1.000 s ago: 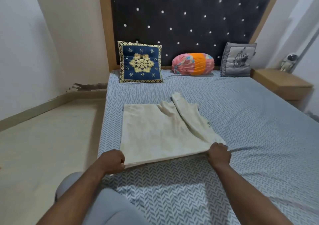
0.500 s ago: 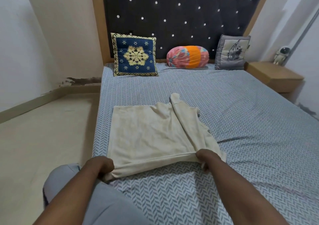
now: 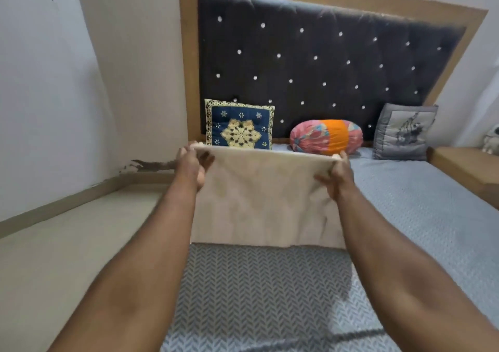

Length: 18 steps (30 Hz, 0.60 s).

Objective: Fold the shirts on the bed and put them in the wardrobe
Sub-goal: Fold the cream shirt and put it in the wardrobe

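A cream shirt (image 3: 264, 203) hangs in front of me above the bed (image 3: 270, 292), its upper edge stretched level between my two hands. My left hand (image 3: 193, 166) pinches the left end of that edge. My right hand (image 3: 337, 176) pinches the right end. The cloth drops from the raised edge down to the patterned blue-grey sheet, where its lower fold rests. The shirt's far side and sleeves are hidden behind the hanging cloth. No wardrobe is in view.
Against the dark studded headboard (image 3: 324, 62) lean a blue patterned cushion (image 3: 239, 126), a pink and orange bolster (image 3: 326, 137) and a grey cushion (image 3: 403, 131). A wooden nightstand (image 3: 464, 162) stands at the right. Beige floor (image 3: 67, 243) lies left of the bed.
Both hands have lifted the shirt's near edge off the sheet and carried it up and forward toward the headboard. The view has tilted up.
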Tool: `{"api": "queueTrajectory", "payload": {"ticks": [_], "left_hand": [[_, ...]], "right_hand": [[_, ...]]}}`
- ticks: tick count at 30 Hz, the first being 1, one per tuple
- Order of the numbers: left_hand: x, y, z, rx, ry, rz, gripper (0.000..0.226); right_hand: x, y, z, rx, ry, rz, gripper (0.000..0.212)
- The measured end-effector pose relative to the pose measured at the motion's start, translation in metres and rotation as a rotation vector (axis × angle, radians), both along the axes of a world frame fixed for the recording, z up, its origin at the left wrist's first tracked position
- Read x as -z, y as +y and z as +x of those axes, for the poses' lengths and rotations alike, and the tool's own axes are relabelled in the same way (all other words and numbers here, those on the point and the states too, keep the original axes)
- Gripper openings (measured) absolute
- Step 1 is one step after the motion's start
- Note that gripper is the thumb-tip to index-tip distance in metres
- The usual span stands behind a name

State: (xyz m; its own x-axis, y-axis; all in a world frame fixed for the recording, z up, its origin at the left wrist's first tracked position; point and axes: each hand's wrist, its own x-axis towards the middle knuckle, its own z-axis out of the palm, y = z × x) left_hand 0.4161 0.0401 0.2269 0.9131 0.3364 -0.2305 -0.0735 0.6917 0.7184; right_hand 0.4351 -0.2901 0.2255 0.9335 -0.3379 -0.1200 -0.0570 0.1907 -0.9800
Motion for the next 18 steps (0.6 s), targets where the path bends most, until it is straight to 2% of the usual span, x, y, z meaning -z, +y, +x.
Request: {"api": "queueTrajectory", "payload": {"ticks": [2,5,7,10,13,16,18], "left_hand": [[-0.053,0.007,0.024,-0.037,-0.155,0.046,0.022],[-0.107,0.019,0.035,-0.084,-0.299,0.101,0.031],[-0.115,0.027,0.026,-0.113,-0.296,0.168,0.031],[-0.082,0.039,0.004,-0.132,-0.167,0.406,0.027],[-0.025,0.043,-0.019,-0.171,-0.042,0.755,0.023],[0.036,0.042,-0.051,-0.233,0.09,1.202,0.02],[0.078,0.047,-0.075,-0.204,0.122,1.434,0.022]], "right_hand": [[-0.054,0.009,0.016,0.055,-0.142,-0.135,0.066],[-0.099,0.011,0.033,0.127,-0.246,-0.629,0.07],[-0.1,0.003,0.038,0.119,-0.218,-0.921,0.074],[-0.076,-0.017,0.039,0.199,-0.064,-1.266,0.067],[-0.044,-0.025,0.014,0.258,-0.007,-1.556,0.066],[-0.008,-0.032,-0.017,0.148,0.071,-1.749,0.063],[0.017,-0.035,-0.039,0.037,0.138,-1.817,0.063]]}}
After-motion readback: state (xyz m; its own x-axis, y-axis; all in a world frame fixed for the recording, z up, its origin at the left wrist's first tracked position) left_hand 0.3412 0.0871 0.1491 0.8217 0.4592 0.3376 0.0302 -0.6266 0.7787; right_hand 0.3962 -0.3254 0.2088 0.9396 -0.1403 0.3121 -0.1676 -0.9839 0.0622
